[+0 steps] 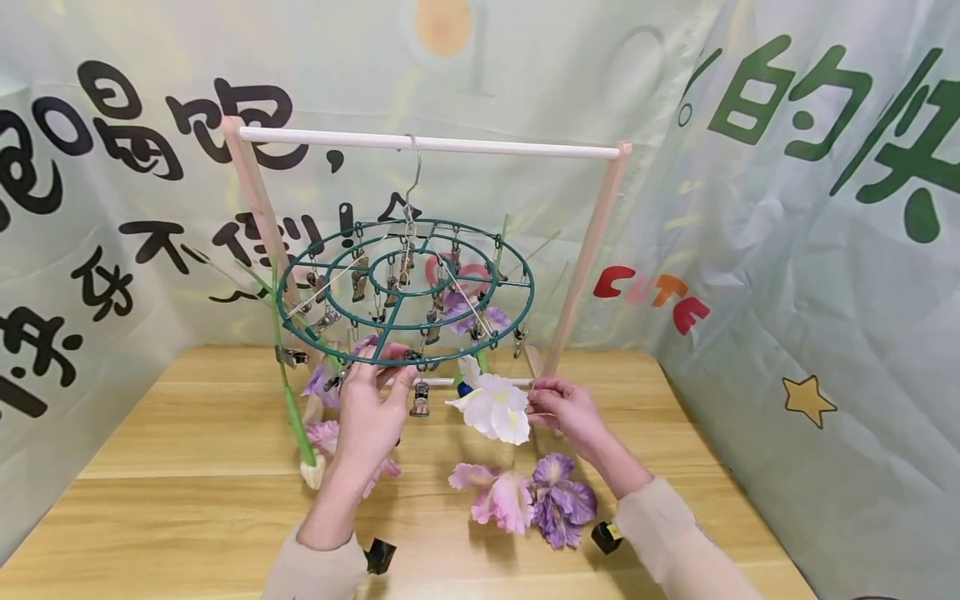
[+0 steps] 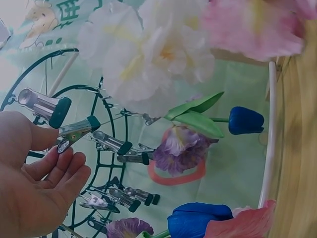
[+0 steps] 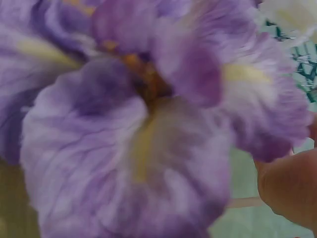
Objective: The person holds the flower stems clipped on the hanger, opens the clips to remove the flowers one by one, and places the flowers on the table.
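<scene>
A round dark-green clip hanger (image 1: 390, 362) hangs by its hook from a white rod (image 1: 510, 147). At the hanger's front rim, my left hand (image 1: 371, 408) pinches a metal clip (image 2: 77, 132) between thumb and forefinger. To the right and slightly lower, my right hand (image 1: 572, 412) holds artificial irises with their blooms downward; its grip on the stems is mostly hidden. A white iris (image 1: 495, 408) is beside its fingertips, with a pink iris (image 1: 504, 500) and a purple iris (image 1: 562, 500) below. The purple petals (image 3: 129, 158) fill most of the right wrist view.
Several flowers hang from other clips, including a white tulip (image 1: 312, 472) at left, blue tulips (image 2: 246, 120) and a purple iris (image 2: 184, 151). Pink posts (image 1: 588, 258) support the rod above a wooden table (image 1: 187, 500). Printed cloth (image 1: 750, 250) encloses the sides and back.
</scene>
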A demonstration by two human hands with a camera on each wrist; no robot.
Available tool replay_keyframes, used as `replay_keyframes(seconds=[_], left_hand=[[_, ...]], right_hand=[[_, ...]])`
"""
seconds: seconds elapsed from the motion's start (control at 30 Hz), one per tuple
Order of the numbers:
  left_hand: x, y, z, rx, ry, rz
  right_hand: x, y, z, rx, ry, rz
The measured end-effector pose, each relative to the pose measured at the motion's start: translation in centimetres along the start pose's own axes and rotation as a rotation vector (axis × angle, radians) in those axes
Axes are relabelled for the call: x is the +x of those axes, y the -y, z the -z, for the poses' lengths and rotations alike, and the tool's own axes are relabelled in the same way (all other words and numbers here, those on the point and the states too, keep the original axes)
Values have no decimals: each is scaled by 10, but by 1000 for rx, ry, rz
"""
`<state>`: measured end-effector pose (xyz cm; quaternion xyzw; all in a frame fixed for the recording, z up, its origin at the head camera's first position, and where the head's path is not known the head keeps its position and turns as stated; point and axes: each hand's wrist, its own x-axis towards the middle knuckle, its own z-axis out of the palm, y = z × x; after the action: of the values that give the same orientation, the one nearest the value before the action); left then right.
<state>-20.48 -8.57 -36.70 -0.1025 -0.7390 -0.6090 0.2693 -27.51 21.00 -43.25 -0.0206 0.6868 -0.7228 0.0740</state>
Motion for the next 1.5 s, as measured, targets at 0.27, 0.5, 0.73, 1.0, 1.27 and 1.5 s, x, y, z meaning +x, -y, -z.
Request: replay_keyframes(seconds=[0.27,0.5,0.73,1.0,1.27,1.5], left_hand=[[0,1,0,3,-3,-12],[0,1,1,10,-4,-8],[0,0,1,3,-10,17],[0,1,2,12,-13,9],[0,0,3,35,8,31],[1,1,4,53,42,5]], right_hand=[[12,-17,-2,-115,-4,-30],[21,-29,0,-194,56,-27],[24,-39,1,-331,30,-31],[29,-46,-3,-355,26,-70],[31,-51,-4,-375,24,-79],[30,-52,-8,-340,43,-133]])
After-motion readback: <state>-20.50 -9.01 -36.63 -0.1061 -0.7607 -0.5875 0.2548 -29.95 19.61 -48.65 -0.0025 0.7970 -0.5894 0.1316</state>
